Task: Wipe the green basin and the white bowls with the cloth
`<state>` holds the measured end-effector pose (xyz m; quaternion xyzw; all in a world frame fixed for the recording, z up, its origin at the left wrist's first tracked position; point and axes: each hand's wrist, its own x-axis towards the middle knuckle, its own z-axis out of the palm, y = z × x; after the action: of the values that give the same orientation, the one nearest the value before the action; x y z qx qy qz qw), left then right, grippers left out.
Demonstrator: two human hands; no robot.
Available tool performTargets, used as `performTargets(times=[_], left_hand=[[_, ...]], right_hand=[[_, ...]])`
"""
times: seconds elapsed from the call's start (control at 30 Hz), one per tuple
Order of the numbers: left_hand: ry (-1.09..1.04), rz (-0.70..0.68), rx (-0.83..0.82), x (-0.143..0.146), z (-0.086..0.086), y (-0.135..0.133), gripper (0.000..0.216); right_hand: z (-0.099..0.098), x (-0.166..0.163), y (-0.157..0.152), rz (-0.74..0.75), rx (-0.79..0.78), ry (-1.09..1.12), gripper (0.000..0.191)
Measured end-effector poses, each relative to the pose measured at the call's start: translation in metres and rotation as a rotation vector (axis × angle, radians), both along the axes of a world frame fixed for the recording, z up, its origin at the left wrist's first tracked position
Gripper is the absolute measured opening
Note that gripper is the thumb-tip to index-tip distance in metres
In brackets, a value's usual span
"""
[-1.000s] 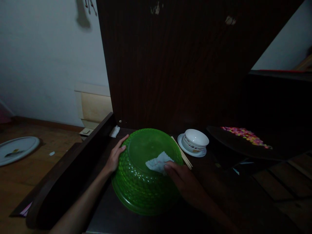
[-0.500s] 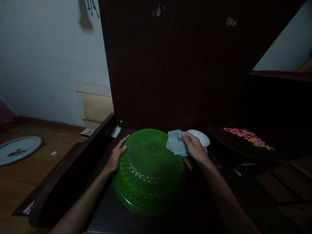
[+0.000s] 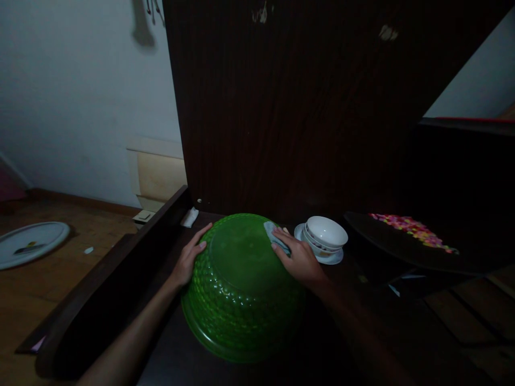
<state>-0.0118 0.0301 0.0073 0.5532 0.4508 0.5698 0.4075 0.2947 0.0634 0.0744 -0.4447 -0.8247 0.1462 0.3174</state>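
Observation:
A green translucent plastic basin [image 3: 241, 279] with a patterned side sits upside down on the dark surface. My left hand [image 3: 189, 257] grips its left side, fingers along the wall and thumb near the base edge. My right hand [image 3: 300, 257] holds a pale blue-grey cloth [image 3: 273, 233] pressed against the right part of the upturned base. Most of the cloth is hidden under the fingers. Just right of that hand, white bowls [image 3: 328, 231] are stacked on a white plate [image 3: 333, 259].
A crumpled white tissue [image 3: 190, 217] lies behind the basin at the left. A raised dark board [image 3: 116, 268] edges the left side, and a tall dark panel [image 3: 281, 107] stands behind. Colourful small pieces [image 3: 414, 233] lie at the right. A white round lid-like object [image 3: 36, 244] is on the floor.
My right hand has moved left, bringing the cloth from the basin's right edge onto its base. The cloth is now bunched under the fingers, and the stacked bowls are more visible.

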Motion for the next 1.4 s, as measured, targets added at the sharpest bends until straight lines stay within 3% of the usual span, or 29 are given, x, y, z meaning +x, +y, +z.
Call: performTargets(times=[0.2,0.4,0.5,0.6,0.73,0.83,0.97,1.2,1.4], left_hand=[[-0.032,0.009,-0.015,-0.001,0.001,-0.001,0.067],[-0.066,-0.013,-0.021,-0.002,-0.003,0.0,0.066],[-0.083,-0.016,-0.042,-0.001,-0.004,0.0,0.068],[-0.065,-0.01,-0.037,-0.001,-0.002,0.0,0.068],[-0.072,-0.012,-0.023,-0.001,0.002,-0.002,0.068],[-0.066,-0.001,-0.016,-0.001,0.002,-0.003,0.066],[-0.055,0.013,0.004,-0.001,0.003,-0.003,0.064],[-0.041,0.016,0.012,-0.003,0.001,-0.001,0.063],[-0.039,0.013,0.016,-0.005,-0.002,0.002,0.062]], right_hand=[[0.002,-0.009,-0.033,0.072,-0.043,0.002,0.036],[0.006,-0.022,-0.077,0.3,-0.158,0.09,0.038],[0.017,-0.021,-0.085,0.402,-0.285,0.147,0.034],[0.03,-0.017,-0.069,0.365,-0.364,0.174,0.026],[0.038,-0.014,-0.016,0.077,-0.053,0.233,0.029],[0.035,-0.018,0.023,-0.082,0.066,0.097,0.033],[0.027,-0.039,0.04,-0.079,0.014,-0.11,0.035],[0.015,-0.077,-0.02,0.135,-0.035,-0.173,0.035],[0.005,-0.077,-0.081,0.467,-0.017,0.047,0.037]])
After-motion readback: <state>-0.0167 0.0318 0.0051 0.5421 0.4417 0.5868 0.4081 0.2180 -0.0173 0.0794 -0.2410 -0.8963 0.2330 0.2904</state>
